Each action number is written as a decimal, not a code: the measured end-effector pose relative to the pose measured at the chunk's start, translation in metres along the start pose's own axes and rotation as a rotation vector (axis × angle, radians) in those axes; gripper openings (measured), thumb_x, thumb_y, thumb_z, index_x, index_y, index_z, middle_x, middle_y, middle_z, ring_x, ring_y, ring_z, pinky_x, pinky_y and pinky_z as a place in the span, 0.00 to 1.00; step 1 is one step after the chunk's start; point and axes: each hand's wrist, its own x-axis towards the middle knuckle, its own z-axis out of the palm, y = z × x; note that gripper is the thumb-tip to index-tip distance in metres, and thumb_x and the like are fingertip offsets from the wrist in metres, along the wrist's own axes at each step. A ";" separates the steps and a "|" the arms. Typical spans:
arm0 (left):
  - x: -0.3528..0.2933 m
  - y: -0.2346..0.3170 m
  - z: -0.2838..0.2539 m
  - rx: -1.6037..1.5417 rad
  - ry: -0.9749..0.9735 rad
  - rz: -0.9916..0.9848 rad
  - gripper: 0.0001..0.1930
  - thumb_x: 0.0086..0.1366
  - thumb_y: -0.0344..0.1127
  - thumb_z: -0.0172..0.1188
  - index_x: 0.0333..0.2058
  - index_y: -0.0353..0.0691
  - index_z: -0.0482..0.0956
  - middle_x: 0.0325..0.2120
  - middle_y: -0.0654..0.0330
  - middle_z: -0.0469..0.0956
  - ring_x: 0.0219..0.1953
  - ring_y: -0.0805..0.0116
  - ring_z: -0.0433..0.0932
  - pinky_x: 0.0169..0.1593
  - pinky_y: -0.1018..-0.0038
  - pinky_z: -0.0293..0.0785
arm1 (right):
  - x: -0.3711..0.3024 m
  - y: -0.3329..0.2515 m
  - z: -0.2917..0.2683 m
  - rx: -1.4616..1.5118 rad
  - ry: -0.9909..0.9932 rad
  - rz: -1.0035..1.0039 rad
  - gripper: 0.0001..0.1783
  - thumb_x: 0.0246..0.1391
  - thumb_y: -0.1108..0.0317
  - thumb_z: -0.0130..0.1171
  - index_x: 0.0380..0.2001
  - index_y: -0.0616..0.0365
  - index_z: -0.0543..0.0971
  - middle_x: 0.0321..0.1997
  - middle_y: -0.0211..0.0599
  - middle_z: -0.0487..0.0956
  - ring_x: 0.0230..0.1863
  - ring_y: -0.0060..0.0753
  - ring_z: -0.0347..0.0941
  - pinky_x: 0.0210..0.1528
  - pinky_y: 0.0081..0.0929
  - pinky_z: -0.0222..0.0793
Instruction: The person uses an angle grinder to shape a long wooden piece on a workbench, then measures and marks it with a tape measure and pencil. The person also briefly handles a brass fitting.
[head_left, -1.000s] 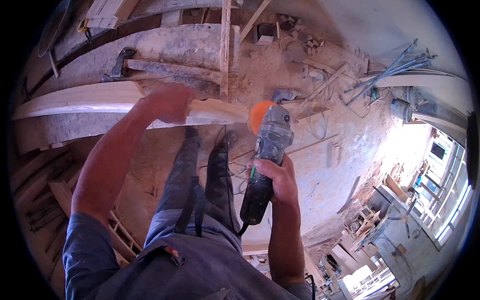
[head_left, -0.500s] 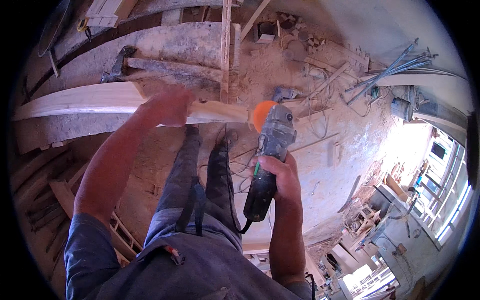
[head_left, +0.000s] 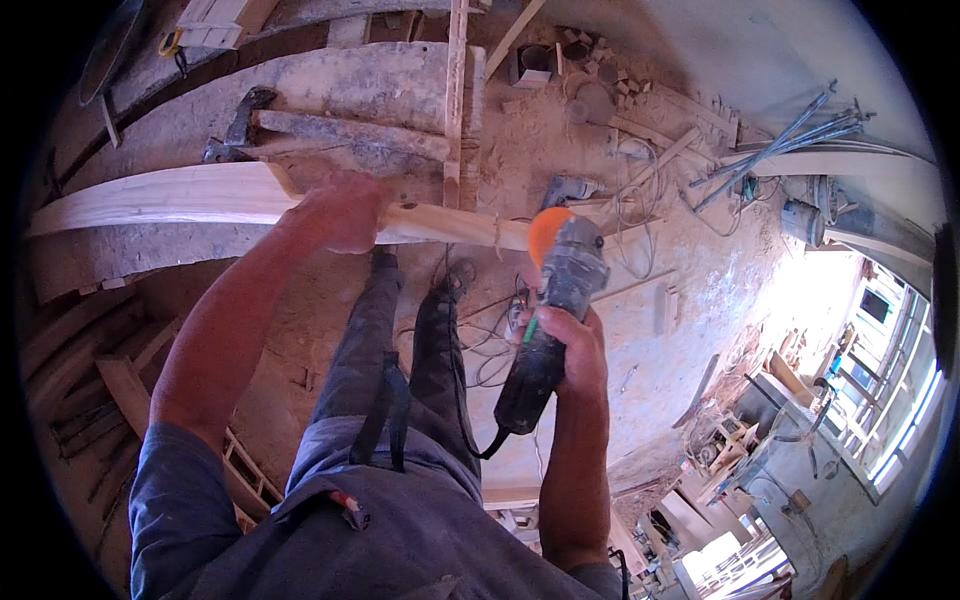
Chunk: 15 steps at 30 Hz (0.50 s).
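Note:
A long, pale wooden piece (head_left: 180, 197), broad at the left and narrowing to the right, lies across the workbench and juts past its right end. My left hand (head_left: 347, 212) is closed around its narrower part. In my right hand (head_left: 575, 345) is a dusty grey and black angle grinder (head_left: 545, 340), gripped by its body. Its orange disc (head_left: 549, 236) is at the right tip of the wood; whether it touches cannot be made out. The grinder's black cord (head_left: 492, 443) hangs from the lower end of the handle.
An adze-like tool with a wooden handle (head_left: 345, 132) rests on the dusty workbench (head_left: 390, 75). An upright wooden strip (head_left: 455, 100) stands at its right end. Another power tool (head_left: 570, 189), loose cables and wood scraps lie on the floor. Metal rods (head_left: 790, 140) lean at the right.
My right hand and the grinder have shifted slightly right and down, the disc moving out along the wood's tip. My left hand keeps its hold in nearly the same place.

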 end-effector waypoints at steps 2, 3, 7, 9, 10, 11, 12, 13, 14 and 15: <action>-0.001 -0.002 0.004 -0.012 0.029 0.038 0.22 0.55 0.32 0.65 0.50 0.38 0.82 0.45 0.41 0.82 0.54 0.41 0.79 0.62 0.48 0.71 | 0.000 0.000 -0.006 0.011 0.020 0.017 0.27 0.50 0.69 0.66 0.54 0.66 0.75 0.33 0.45 0.82 0.30 0.41 0.82 0.34 0.38 0.82; -0.001 -0.003 0.006 -0.018 0.044 0.058 0.22 0.55 0.32 0.65 0.50 0.38 0.82 0.45 0.41 0.83 0.54 0.41 0.79 0.62 0.47 0.71 | 0.001 0.001 -0.008 0.003 0.002 0.022 0.27 0.50 0.69 0.66 0.54 0.66 0.75 0.33 0.45 0.82 0.30 0.40 0.82 0.34 0.38 0.82; 0.003 0.000 0.001 0.013 -0.027 0.058 0.23 0.53 0.31 0.65 0.50 0.38 0.82 0.44 0.42 0.83 0.53 0.41 0.80 0.59 0.48 0.74 | 0.000 0.006 0.008 -0.046 -0.069 -0.012 0.30 0.50 0.68 0.67 0.56 0.67 0.74 0.34 0.45 0.82 0.30 0.40 0.82 0.35 0.38 0.82; 0.003 -0.003 0.007 0.022 0.037 0.086 0.23 0.53 0.31 0.65 0.50 0.38 0.82 0.43 0.42 0.83 0.52 0.40 0.80 0.58 0.48 0.75 | -0.001 0.008 0.013 -0.075 -0.069 -0.010 0.31 0.50 0.68 0.67 0.57 0.68 0.74 0.34 0.45 0.82 0.30 0.40 0.82 0.35 0.38 0.82; 0.004 -0.005 0.010 0.019 0.057 0.091 0.22 0.52 0.31 0.65 0.49 0.38 0.83 0.43 0.41 0.83 0.52 0.40 0.80 0.58 0.48 0.75 | -0.001 0.008 0.014 -0.093 -0.072 -0.006 0.31 0.50 0.68 0.67 0.58 0.69 0.74 0.34 0.45 0.83 0.30 0.40 0.82 0.35 0.38 0.82; 0.005 -0.007 0.014 0.016 0.078 0.096 0.22 0.52 0.31 0.65 0.49 0.38 0.83 0.43 0.41 0.83 0.51 0.40 0.81 0.58 0.48 0.76 | 0.000 0.009 0.011 -0.068 -0.055 0.008 0.31 0.50 0.68 0.67 0.57 0.69 0.74 0.34 0.45 0.83 0.30 0.40 0.82 0.34 0.38 0.82; 0.005 -0.008 0.017 0.012 0.098 0.101 0.22 0.52 0.31 0.65 0.48 0.38 0.83 0.42 0.41 0.83 0.51 0.40 0.81 0.57 0.49 0.76 | 0.000 0.009 0.006 -0.044 -0.038 0.021 0.30 0.50 0.68 0.67 0.56 0.69 0.74 0.34 0.45 0.83 0.30 0.40 0.82 0.34 0.38 0.82; 0.004 -0.008 0.018 0.018 0.110 0.105 0.21 0.52 0.31 0.65 0.47 0.38 0.84 0.42 0.41 0.83 0.50 0.40 0.81 0.57 0.49 0.76 | 0.000 0.008 0.002 -0.022 -0.022 0.032 0.30 0.50 0.68 0.66 0.56 0.69 0.74 0.35 0.45 0.83 0.30 0.41 0.82 0.34 0.38 0.82; 0.003 -0.009 0.019 0.024 0.121 0.108 0.20 0.52 0.31 0.65 0.47 0.38 0.84 0.42 0.41 0.83 0.50 0.40 0.81 0.57 0.49 0.76 | -0.002 0.005 0.001 0.001 -0.008 0.028 0.27 0.50 0.69 0.67 0.53 0.68 0.74 0.34 0.45 0.82 0.29 0.40 0.82 0.33 0.38 0.82; 0.002 -0.010 0.019 0.030 0.133 0.112 0.20 0.51 0.31 0.65 0.46 0.38 0.84 0.42 0.41 0.83 0.50 0.40 0.81 0.57 0.49 0.76 | -0.004 0.003 -0.001 0.024 0.007 0.025 0.24 0.50 0.70 0.67 0.50 0.67 0.74 0.33 0.44 0.82 0.28 0.40 0.82 0.32 0.38 0.82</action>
